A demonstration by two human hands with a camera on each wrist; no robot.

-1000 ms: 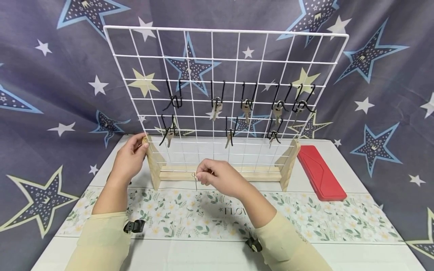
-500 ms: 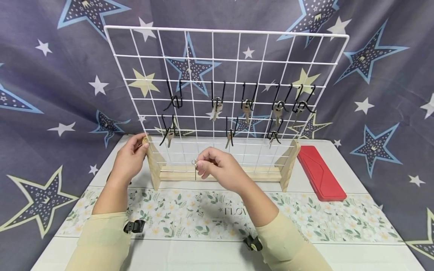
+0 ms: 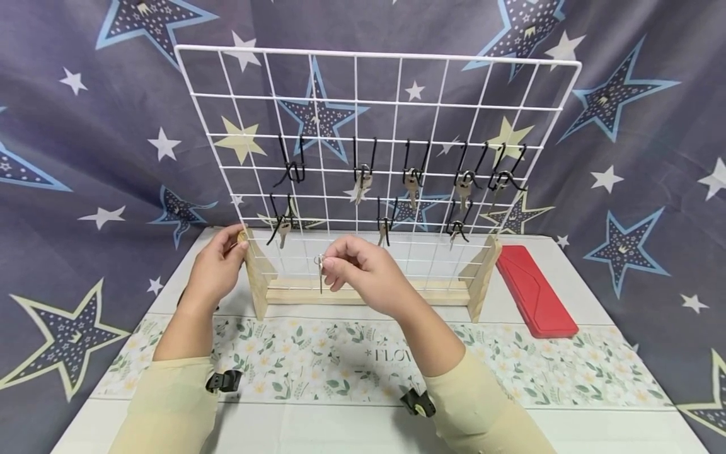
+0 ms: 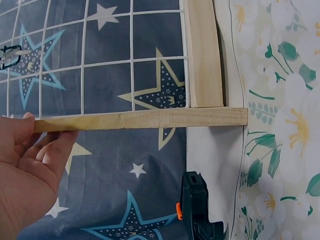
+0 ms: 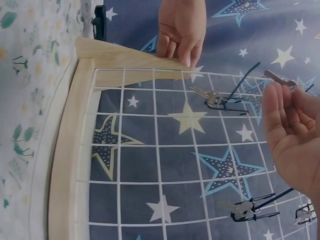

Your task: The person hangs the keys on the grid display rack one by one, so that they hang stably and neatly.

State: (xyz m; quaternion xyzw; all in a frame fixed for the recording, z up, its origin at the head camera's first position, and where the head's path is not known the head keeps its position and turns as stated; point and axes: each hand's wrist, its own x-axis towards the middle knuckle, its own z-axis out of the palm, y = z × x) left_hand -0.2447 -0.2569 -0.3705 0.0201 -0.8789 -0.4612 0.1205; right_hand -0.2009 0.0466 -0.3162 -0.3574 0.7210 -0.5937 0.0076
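Note:
My right hand (image 3: 368, 271) pinches a small key (image 3: 321, 277) on a ring between thumb and fingertips, the blade pointing down, in front of the lower part of a white wire grid rack (image 3: 377, 50). In the right wrist view that key (image 5: 278, 78) shows at the fingertips, near a black hook. My left hand (image 3: 215, 268) grips the top of the rack's left wooden side support (image 3: 256, 277); in the left wrist view thumb and fingers lie on opposite faces of the wood (image 4: 145, 119). Black wire hooks (image 3: 293, 170) hang in two rows on the grid, most with keys (image 3: 413, 186).
A red case (image 3: 535, 293) lies on the table right of the rack. A floral strip (image 3: 272, 372) runs across the white table in front. The rack's wooden base bar (image 3: 420, 296) joins both side supports. Star-patterned cloth (image 3: 113, 157) hangs behind.
My right hand has risen and shifted slightly left with the key, from in front of the base bar to the lower grid. My left hand stays on the wooden support.

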